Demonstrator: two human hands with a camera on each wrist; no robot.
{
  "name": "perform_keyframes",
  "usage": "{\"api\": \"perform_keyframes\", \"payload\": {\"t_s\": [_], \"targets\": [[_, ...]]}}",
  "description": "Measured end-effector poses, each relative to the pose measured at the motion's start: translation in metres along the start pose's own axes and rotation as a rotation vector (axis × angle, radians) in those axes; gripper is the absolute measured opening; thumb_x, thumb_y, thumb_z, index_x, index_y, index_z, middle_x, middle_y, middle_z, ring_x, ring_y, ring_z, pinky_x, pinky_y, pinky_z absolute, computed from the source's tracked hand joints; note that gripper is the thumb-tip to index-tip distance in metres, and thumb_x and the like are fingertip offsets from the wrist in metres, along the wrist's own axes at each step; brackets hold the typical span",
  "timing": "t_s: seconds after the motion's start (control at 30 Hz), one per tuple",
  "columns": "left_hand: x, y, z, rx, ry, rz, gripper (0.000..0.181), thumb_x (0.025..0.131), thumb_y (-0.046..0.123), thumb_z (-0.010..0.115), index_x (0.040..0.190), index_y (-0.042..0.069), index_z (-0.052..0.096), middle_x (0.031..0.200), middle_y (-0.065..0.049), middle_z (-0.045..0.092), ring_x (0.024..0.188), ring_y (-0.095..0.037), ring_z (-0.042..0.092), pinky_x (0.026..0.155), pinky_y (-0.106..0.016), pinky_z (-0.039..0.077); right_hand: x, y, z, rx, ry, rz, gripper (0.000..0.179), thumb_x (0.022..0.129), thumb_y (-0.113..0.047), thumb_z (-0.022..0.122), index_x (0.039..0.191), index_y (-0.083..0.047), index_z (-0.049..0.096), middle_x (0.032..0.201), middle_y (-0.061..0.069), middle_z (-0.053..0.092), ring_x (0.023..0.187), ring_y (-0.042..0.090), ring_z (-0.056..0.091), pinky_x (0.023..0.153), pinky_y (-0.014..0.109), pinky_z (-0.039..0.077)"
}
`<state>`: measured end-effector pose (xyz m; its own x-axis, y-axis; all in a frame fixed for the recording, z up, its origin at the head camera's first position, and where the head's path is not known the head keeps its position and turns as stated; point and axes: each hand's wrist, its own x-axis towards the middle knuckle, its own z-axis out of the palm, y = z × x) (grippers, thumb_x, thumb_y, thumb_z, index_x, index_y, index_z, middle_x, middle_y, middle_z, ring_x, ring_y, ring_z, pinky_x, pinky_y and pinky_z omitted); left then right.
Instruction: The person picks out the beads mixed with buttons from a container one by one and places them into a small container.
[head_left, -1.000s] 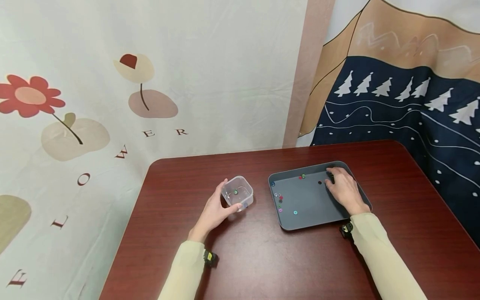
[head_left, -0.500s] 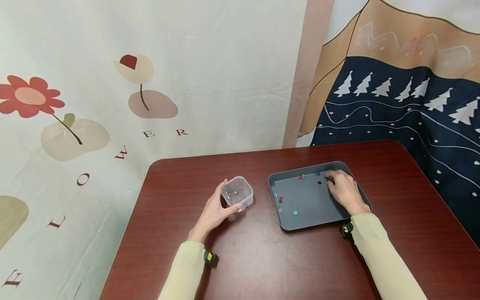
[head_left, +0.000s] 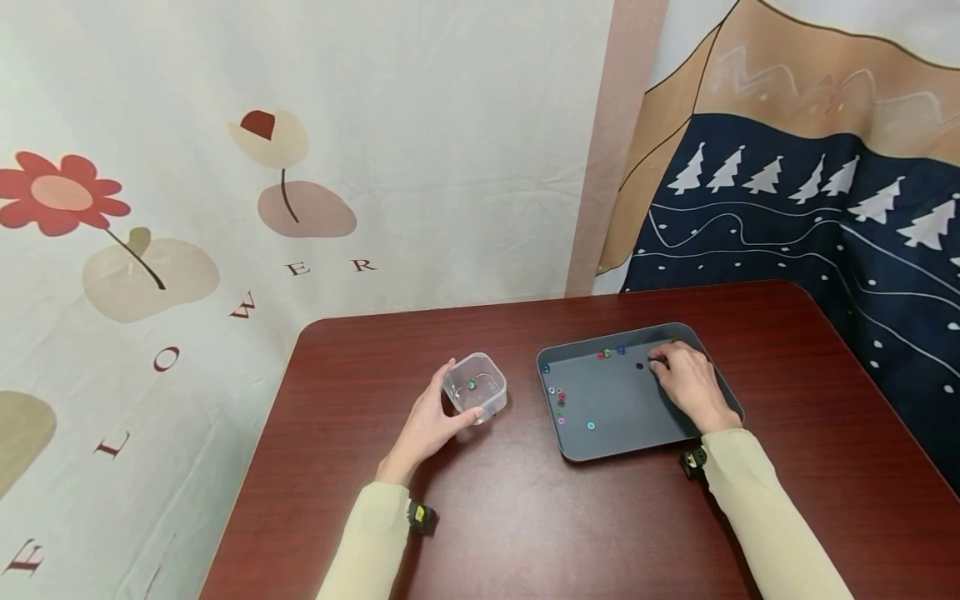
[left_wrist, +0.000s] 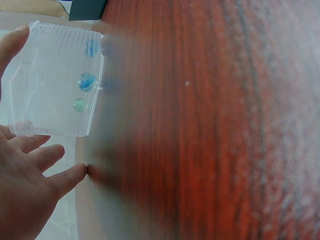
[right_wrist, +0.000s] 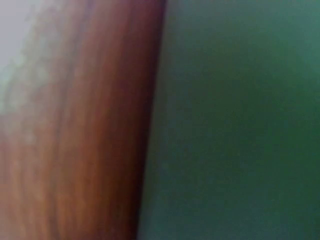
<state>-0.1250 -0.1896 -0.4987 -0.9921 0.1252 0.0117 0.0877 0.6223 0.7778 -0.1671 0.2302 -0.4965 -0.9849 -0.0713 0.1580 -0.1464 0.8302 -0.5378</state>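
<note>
My left hand (head_left: pixel 431 423) grips a small clear plastic box (head_left: pixel 491 379) between thumb and fingers, standing on the table left of the tray. In the left wrist view, a blue marble (left_wrist: pixel 86 81), another blue one and a green marble (left_wrist: pixel 78 104) show through its wall. My right hand (head_left: pixel 688 379) reaches into the back right of the grey tray (head_left: pixel 622 408), fingertips bent down at its floor. I cannot tell whether they pinch anything. Just left of them lies a dark round piece (head_left: pixel 639 366). A blue marble (head_left: pixel 621 351) sits by the back wall.
Several small coloured pieces lie along the tray's left side, among them a purple ring (head_left: pixel 561 421) and a light blue ring (head_left: pixel 591 426). A green marble (head_left: pixel 607 353) is near the back wall. The brown table (head_left: pixel 510 517) meets a printed curtain (head_left: pixel 450 167) behind.
A blue marble has come out from beside my right hand and rolled left along the tray's back wall. My right fingers have drawn closer together. The left hand and box stay put.
</note>
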Motion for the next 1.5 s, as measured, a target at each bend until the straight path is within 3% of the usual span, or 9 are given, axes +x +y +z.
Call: {"api": "perform_keyframes", "payload": {"t_s": [0.37, 0.63, 1.13, 1.33, 1.5], "targets": [[0.001, 0.001, 0.000, 0.005, -0.002, -0.004, 0.101, 0.083, 0.036, 0.087, 0.163, 0.012, 0.030, 0.151, -0.015, 0.052, 0.130, -0.033, 0.055, 0.111, -0.056, 0.041, -0.005, -0.010, -0.006, 0.036, 0.071, -0.056, 0.020, 0.097, -0.003, 0.069, 0.114, 0.005, 0.074, 0.116, 0.028, 0.066, 0.096, 0.040, 0.063, 0.080, 0.057, 0.051], [0.000, 0.001, 0.000, 0.011, -0.001, -0.006, 0.101, 0.082, 0.035, 0.088, 0.163, 0.013, 0.031, 0.151, -0.015, 0.052, 0.130, -0.034, 0.055, 0.111, -0.056, 0.041, -0.014, -0.023, -0.009, 0.090, 0.148, -0.087, 0.020, 0.097, -0.005, 0.070, 0.115, 0.002, 0.075, 0.109, 0.021, 0.068, 0.085, 0.031, 0.063, 0.071, 0.046, 0.050], [0.000, 0.001, 0.000, 0.009, 0.000, 0.002, 0.101, 0.082, 0.035, 0.087, 0.163, 0.012, 0.030, 0.153, -0.015, 0.051, 0.131, -0.033, 0.054, 0.111, -0.055, 0.040, -0.026, -0.052, -0.007, 0.202, 0.252, -0.115, 0.018, 0.095, -0.006, 0.074, 0.113, -0.003, 0.077, 0.104, 0.013, 0.070, 0.093, 0.028, 0.065, 0.079, 0.048, 0.050], [-0.001, 0.001, 0.000, 0.008, -0.002, -0.006, 0.101, 0.083, 0.036, 0.087, 0.163, 0.013, 0.030, 0.153, -0.014, 0.050, 0.131, -0.034, 0.054, 0.111, -0.056, 0.040, -0.029, -0.070, 0.001, 0.221, 0.273, -0.182, 0.018, 0.093, -0.005, 0.076, 0.112, -0.004, 0.078, 0.105, 0.010, 0.071, 0.093, 0.026, 0.068, 0.077, 0.047, 0.051], [-0.001, 0.000, 0.000, 0.002, -0.003, 0.001, 0.101, 0.084, 0.037, 0.087, 0.163, 0.012, 0.030, 0.154, -0.014, 0.050, 0.130, -0.033, 0.054, 0.110, -0.056, 0.041, -0.033, -0.089, 0.010, 0.227, 0.243, -0.247, 0.019, 0.092, -0.006, 0.078, 0.112, -0.006, 0.078, 0.106, 0.007, 0.071, 0.093, 0.023, 0.069, 0.076, 0.045, 0.055]]}}
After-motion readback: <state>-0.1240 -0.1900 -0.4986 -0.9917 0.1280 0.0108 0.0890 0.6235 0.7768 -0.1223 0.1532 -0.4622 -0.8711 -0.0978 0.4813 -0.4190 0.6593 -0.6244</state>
